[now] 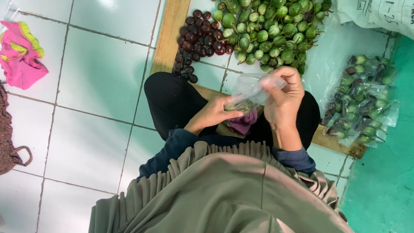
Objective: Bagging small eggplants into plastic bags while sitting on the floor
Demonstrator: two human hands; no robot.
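Note:
My left hand (214, 113) cups the bottom of a small clear plastic bag (249, 91) that holds a few small green eggplants. My right hand (282, 97) pinches the bag's top edge, fingers closed on the plastic. Both hands are above my lap, over black trousers. A purple cloth (243, 122) lies on my lap just under the bag. Ahead on the floor lies a heap of small round green eggplants (269, 30), with a smaller heap of dark purple ones (198, 36) to its left.
Several filled clear bags of eggplants (360, 101) lie at the right on a plastic sheet. A wooden plank (170, 34) runs across the white tiled floor. A pink cloth (19, 56) lies at far left, a brown knitted bag (8, 142) below it. A white sack (379, 15) sits top right.

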